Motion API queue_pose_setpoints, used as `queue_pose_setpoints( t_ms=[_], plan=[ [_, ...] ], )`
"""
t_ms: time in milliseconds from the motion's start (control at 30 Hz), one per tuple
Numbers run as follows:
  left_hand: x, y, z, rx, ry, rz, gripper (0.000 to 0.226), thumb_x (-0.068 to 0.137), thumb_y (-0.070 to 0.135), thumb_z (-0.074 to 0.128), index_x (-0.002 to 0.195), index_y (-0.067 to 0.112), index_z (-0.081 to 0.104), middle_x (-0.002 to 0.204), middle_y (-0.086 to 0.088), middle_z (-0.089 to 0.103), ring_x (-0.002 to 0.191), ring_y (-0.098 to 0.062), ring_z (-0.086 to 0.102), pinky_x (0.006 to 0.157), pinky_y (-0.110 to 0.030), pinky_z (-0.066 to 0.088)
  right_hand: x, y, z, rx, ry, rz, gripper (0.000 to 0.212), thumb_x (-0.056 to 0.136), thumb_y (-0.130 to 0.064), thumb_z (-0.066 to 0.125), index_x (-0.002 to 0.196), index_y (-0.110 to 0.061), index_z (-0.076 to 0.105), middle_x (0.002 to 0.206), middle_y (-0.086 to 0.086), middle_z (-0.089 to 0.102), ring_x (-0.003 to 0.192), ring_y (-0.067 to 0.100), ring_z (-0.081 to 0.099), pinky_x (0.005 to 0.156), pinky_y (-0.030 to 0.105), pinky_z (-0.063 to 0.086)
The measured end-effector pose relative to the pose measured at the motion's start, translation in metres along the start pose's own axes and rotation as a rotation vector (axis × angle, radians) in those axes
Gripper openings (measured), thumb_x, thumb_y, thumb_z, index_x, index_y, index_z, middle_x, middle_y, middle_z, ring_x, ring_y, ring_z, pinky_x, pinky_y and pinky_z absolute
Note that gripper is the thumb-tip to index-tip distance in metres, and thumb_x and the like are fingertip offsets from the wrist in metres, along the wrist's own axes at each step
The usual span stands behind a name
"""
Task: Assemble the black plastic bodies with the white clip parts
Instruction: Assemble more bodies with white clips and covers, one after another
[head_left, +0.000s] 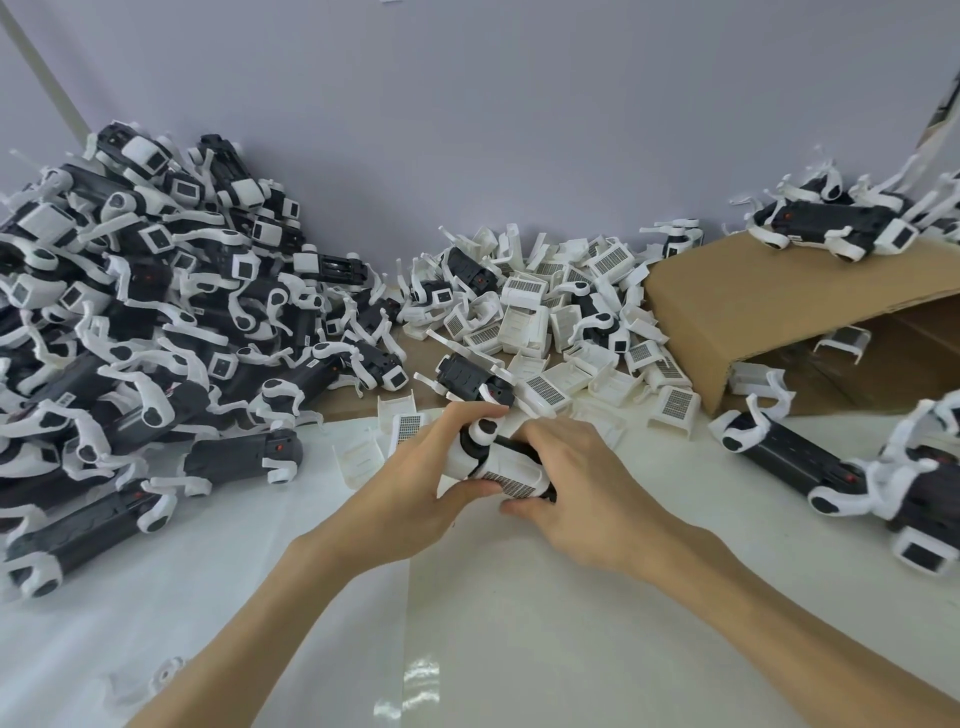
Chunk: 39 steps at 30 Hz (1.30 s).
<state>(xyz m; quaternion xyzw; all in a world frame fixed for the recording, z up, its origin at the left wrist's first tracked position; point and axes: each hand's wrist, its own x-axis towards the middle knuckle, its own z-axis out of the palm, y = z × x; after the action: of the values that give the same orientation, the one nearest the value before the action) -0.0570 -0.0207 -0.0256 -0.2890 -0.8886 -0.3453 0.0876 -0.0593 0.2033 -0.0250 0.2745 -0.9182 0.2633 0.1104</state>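
black-and-white finished units heap (145, 312) at the left, likely stacked clear of the work; loose white clip parts (561, 332) lie within reach behind. left hand (415, 483) and right hand (576, 483) both curl round one black body (511, 449), seemingly pressing a clip (514, 475) on.

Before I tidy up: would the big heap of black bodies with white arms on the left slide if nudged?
Probably. The heap of black plastic bodies is loosely stacked and steep. Thin white arms interlock, so pieces would likely drag neighbours along, and may snag or bend.
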Motion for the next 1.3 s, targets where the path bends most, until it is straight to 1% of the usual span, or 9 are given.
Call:
queue_pose_setpoints(
  t_ms=[267,567,667,767,833,967,1033,1167,1300],
  plan=[
    [-0.001,0.002,-0.006,-0.019,0.000,0.016,0.057,0.100,0.036,0.070,0.149,0.045,0.041,0.142,0.029,0.053,0.134,-0.002,0.052,0.104,-0.014,0.040,0.003,0.005,-0.003,-0.007,-0.039,-0.062,0.047,0.086,-0.044,0.082,0.118,-0.017,0.061,0.108,-0.011,0.058,0.108,0.016,0.052,0.101,0.029,0.036],
    [0.001,0.012,-0.001,-0.115,0.155,0.005,0.038,0.096,0.040,0.073,0.131,0.030,0.063,0.126,0.019,0.068,0.124,-0.007,0.063,0.099,-0.012,0.043,0.005,0.019,-0.005,0.129,-0.045,-0.107,0.027,0.098,-0.042,0.068,0.113,-0.019,0.068,0.097,-0.004,0.069,0.094,0.015,0.056,0.091,0.029,0.042],
    [0.003,0.017,0.010,-0.099,0.270,-0.018,0.033,0.094,0.032,0.079,0.124,0.030,0.065,0.118,0.020,0.071,0.117,-0.009,0.067,0.095,-0.017,0.048,0.006,0.020,-0.006,0.055,0.054,-0.152,0.040,0.098,-0.042,0.069,0.132,-0.022,0.065,0.121,-0.010,0.068,0.115,0.009,0.056,0.106,0.034,0.039],
    [0.007,0.023,0.020,-0.415,0.474,-0.250,0.032,0.091,0.026,0.083,0.116,0.029,0.063,0.111,0.012,0.074,0.102,-0.010,0.072,0.083,-0.019,0.054,0.007,0.016,-0.006,0.146,0.370,-0.123,0.077,0.093,-0.033,0.077,0.156,-0.011,0.039,0.159,0.002,0.042,0.150,0.017,0.037,0.122,0.037,0.033],
    [0.010,0.027,0.019,-0.855,0.583,-0.421,0.040,0.086,0.032,0.082,0.119,0.023,0.062,0.115,-0.001,0.077,0.096,-0.018,0.072,0.085,-0.027,0.057,0.008,0.010,-0.004,0.348,0.502,0.035,0.071,0.091,-0.041,0.075,0.149,-0.012,0.046,0.152,0.003,0.048,0.143,0.016,0.046,0.115,0.028,0.041],
    [0.009,0.042,0.030,-1.379,0.488,-0.436,0.047,0.099,0.028,0.067,0.141,0.012,0.051,0.120,-0.008,0.074,0.103,-0.018,0.069,0.110,-0.041,0.045,0.006,-0.003,0.006,0.923,0.177,0.328,0.047,0.088,-0.057,0.066,0.113,-0.018,0.073,0.108,-0.004,0.078,0.105,0.016,0.074,0.102,0.041,0.055],
    [0.006,0.052,0.040,-1.268,0.419,-0.420,0.040,0.097,0.033,0.067,0.133,0.019,0.053,0.121,-0.004,0.073,0.101,-0.014,0.068,0.100,-0.032,0.045,0.004,-0.009,0.013,1.011,0.198,0.330,0.037,0.096,-0.045,0.065,0.113,-0.013,0.073,0.106,0.000,0.080,0.105,0.017,0.074,0.101,0.042,0.055],
    [0.003,0.050,0.037,-0.547,0.562,-0.322,0.021,0.099,0.045,0.068,0.115,0.032,0.063,0.118,0.004,0.066,0.108,-0.008,0.065,0.085,-0.020,0.052,0.004,-0.008,0.007,0.989,0.295,0.245,0.019,0.103,-0.021,0.065,0.121,-0.019,0.069,0.113,-0.004,0.078,0.112,0.011,0.071,0.097,0.030,0.053],
    [0.007,0.034,0.006,-0.092,0.450,-0.052,0.051,0.096,0.049,0.069,0.139,0.029,0.054,0.133,0.012,0.056,0.124,-0.017,0.058,0.097,-0.019,0.047,0.004,0.004,-0.010,0.320,0.231,-0.023,0.019,0.100,-0.050,0.063,0.112,-0.035,0.066,0.094,-0.018,0.065,0.094,0.016,0.062,0.092,0.043,0.047]
  ],
)
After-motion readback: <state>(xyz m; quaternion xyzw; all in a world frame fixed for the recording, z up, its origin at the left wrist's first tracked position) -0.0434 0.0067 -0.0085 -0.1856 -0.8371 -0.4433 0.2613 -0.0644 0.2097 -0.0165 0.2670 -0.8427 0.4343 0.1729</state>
